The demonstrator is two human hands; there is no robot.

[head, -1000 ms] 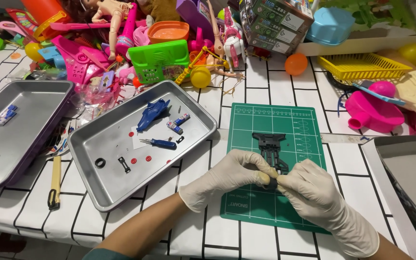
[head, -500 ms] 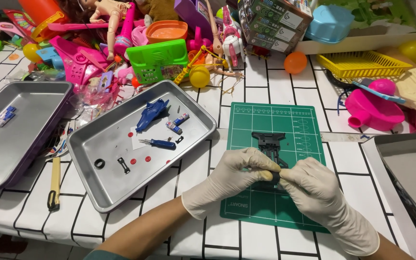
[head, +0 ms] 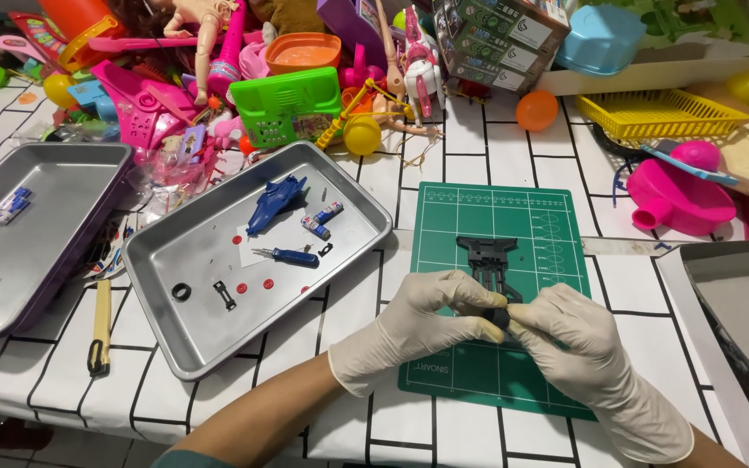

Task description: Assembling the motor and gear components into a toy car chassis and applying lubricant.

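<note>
My left hand (head: 418, 325) and my right hand (head: 578, 347), both in white gloves, meet over a green cutting mat (head: 496, 217). Between their fingertips they pinch a small dark part (head: 499, 317), mostly hidden by the fingers. Just beyond the fingers a black plastic toy chassis (head: 489, 257) lies flat on the mat. Left of the mat stands a metal tray (head: 175, 347) holding a blue toy body shell (head: 275, 201), a blue-handled screwdriver (head: 288, 256), a black ring, a small black bracket and a few red dots.
A second metal tray (head: 28, 251) at far left holds a small blue-white piece. A yellow-handled tool (head: 100, 325) lies between the trays. A pile of bright plastic toys, a yellow basket (head: 661, 113) and pink toys (head: 682, 191) line the back. A grey tray (head: 739, 303) sits at right.
The view has shifted slightly. Both hands stay together on the small part over the mat, with only small finger movement.
</note>
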